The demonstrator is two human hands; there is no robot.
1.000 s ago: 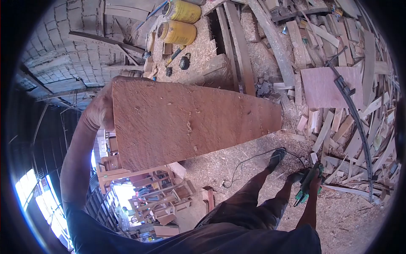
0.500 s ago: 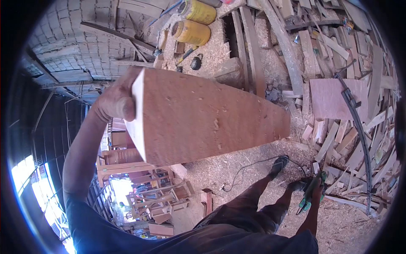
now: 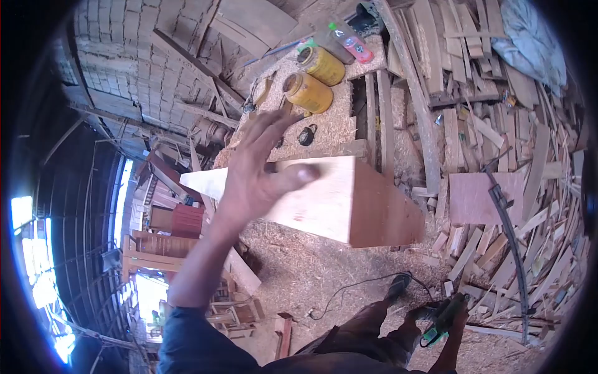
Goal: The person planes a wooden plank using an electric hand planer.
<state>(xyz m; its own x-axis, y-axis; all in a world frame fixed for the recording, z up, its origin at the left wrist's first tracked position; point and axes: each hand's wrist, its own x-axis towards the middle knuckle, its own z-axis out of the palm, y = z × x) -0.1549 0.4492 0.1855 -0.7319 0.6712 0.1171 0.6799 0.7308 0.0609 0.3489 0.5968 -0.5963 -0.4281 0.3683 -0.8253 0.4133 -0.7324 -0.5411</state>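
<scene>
My left hand [image 3: 252, 171] is spread over a large wooden piece [image 3: 321, 199], fingers stretched and thumb out along its pale face. The palm overlaps the wood in this view. A reddish-brown side [image 3: 383, 209] of the piece runs away to the right. Low at the right, my right hand [image 3: 460, 315] grips a green and black power tool [image 3: 443, 321] beside my legs. A black cord [image 3: 355, 283] curves over the shavings near my feet.
Behind the wood, a shavings-covered bench [image 3: 336, 134] bears two yellow jars [image 3: 308, 92], a pink-labelled bottle [image 3: 352, 47] and a small black object [image 3: 306, 134]. Scrap wood [image 3: 486, 249] piles up at right, with a plywood sheet [image 3: 476, 198] and a long dark bar [image 3: 512, 237]. Wooden furniture [image 3: 156, 249] stands at left.
The wooden piece has turned from its broad reddish face to show a pale face. My left hand has let go of its edge, moved right and spread open. My right hand still holds the tool.
</scene>
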